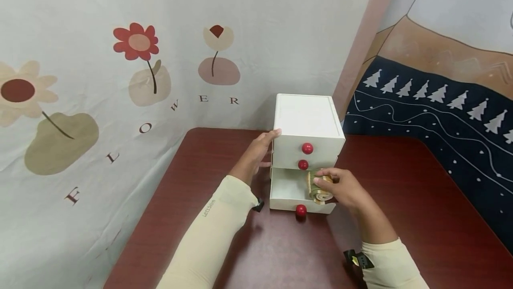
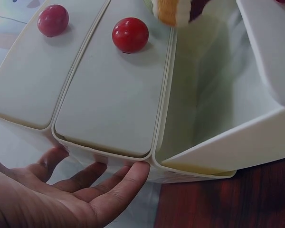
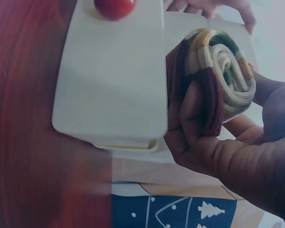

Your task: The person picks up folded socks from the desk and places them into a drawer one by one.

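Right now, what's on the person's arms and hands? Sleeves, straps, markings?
Both forearms wear snug cream fabric sleeves ending at the wrists: left sleeve, right sleeve. The left sleeve carries small grey lettering running lengthwise. A small black strap or clip sits at each wrist by the cuff. The left hand and right hand are bare, with no gloves or rings visible.

The right hand covers the far side of the rolled cloth, so its full pattern cannot be told. The open bottom drawer floor beneath the roll is hidden. In the left wrist view, the top edge crops the roll, and the left hand is cut off at the bottom edge.
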